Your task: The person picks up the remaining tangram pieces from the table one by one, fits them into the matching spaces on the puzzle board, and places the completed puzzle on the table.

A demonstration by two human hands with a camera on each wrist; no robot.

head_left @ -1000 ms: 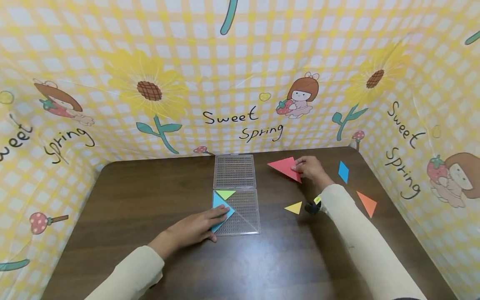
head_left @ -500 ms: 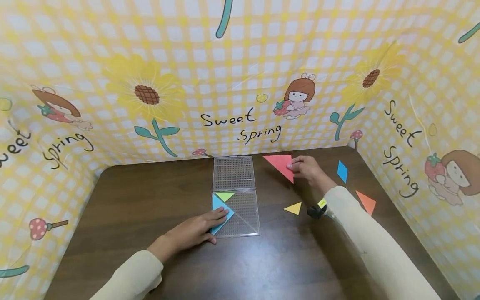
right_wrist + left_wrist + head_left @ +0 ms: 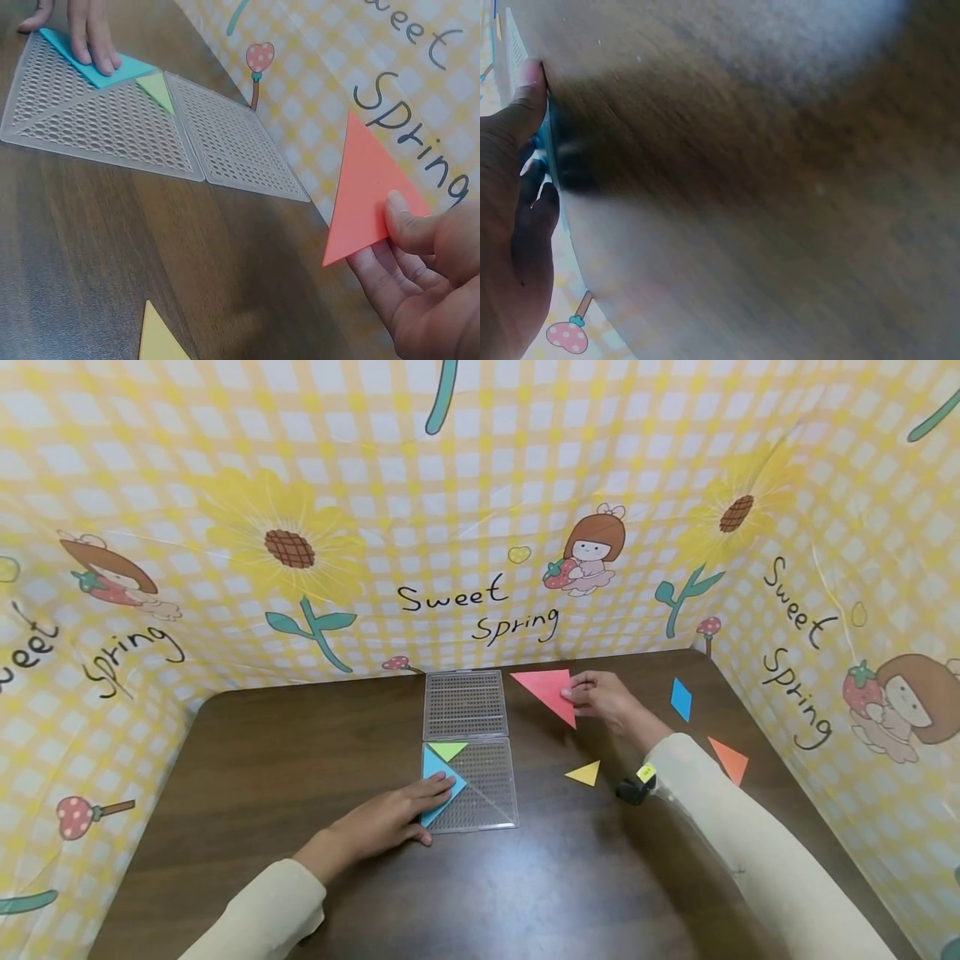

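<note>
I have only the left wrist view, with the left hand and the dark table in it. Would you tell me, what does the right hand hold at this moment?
Observer: The right hand pinches a red triangle between thumb and fingers.
Operator: Thank you. Near the left hand, which piece lies beside the blue triangle?
Observer: A light green triangle, on the same clear grid panel.
Operator: And which loose pieces lie on the table, outside the panels?
Observer: Three, all on the person's right: a yellow triangle, a blue rhombus and an orange triangle.
</note>
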